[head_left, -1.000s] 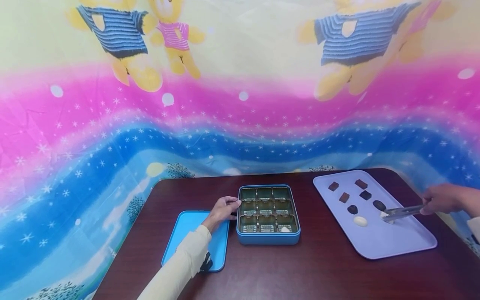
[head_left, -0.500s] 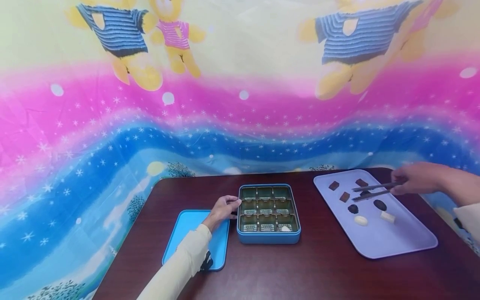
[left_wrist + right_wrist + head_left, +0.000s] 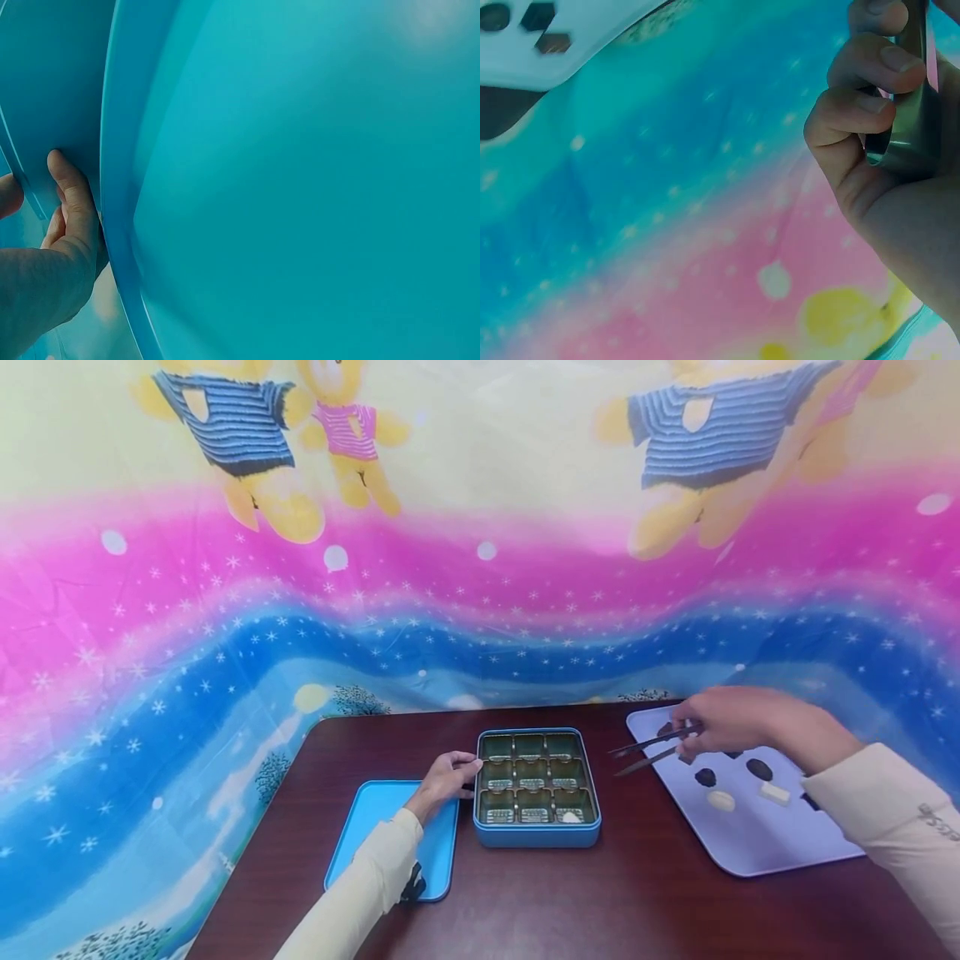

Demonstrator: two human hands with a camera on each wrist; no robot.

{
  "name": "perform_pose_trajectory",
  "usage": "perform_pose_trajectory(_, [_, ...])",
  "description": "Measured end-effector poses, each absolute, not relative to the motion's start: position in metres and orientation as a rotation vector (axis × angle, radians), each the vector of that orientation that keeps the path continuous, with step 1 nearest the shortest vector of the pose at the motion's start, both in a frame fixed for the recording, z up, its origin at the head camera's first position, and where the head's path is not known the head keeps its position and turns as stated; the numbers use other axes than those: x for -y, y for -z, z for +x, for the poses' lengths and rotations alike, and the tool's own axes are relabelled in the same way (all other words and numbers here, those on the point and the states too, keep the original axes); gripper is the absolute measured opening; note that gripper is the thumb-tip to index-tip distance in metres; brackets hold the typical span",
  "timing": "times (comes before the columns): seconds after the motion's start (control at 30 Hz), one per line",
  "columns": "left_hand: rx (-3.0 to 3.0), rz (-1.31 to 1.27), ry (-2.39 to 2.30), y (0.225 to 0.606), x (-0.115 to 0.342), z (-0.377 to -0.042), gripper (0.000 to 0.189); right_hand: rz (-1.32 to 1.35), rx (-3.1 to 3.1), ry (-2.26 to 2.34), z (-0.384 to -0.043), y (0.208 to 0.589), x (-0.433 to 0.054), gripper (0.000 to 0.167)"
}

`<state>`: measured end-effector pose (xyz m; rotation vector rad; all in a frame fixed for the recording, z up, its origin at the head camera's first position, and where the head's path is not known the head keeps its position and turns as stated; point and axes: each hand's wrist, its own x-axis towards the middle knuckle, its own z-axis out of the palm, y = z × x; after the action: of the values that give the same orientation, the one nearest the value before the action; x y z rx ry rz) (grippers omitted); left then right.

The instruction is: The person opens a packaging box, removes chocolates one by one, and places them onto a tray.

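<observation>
In the head view my left hand [image 3: 447, 779] rests at the left side of a blue tin [image 3: 536, 837], its fingertips touching the rim. The left wrist view shows these fingers [image 3: 71, 187] fairly straight along the wall. Inside, a gold divided insert has one white piece [image 3: 572, 817] in the front right compartment. My right hand [image 3: 731, 718] grips metal tongs [image 3: 651, 742] above the lilac tray's [image 3: 795, 856] left edge. Their tips are apart, pointing toward the tin, with nothing visible between them. The right wrist view shows curled fingers [image 3: 855, 120] around the bent handle end.
The tray bears a white oval piece [image 3: 722, 801], a white bar [image 3: 775, 793] and dark chocolate-like pieces [image 3: 760, 769], some hidden behind my right hand. A light blue lid [image 3: 431, 877] lies left of the tin, under my left forearm. A patterned cloth [image 3: 480, 635] hangs behind the brown table [image 3: 547, 902].
My right hand has carried the tongs away from the white bar, back across the tray and left toward the tin. The bar stays on the tray. My left hand has not moved.
</observation>
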<state>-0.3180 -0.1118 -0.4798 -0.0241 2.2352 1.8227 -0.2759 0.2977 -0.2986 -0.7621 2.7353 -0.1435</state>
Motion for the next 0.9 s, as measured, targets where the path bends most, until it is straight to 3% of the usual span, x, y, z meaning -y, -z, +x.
perform_pose_trajectory(0.4, [-2.219, -0.020, -1.834, 0.481, 0.113, -0.319, 0.046, -0.909, -2.734, 0.033, -0.277, 0.319, -0.245, 0.017])
perform_pose_trajectory(0.9, [-2.218, -0.022, -1.833, 0.481, 0.112, -0.319, 0.046, -0.947, -2.774, -0.133, -0.273, 0.335, -0.216, 0.022])
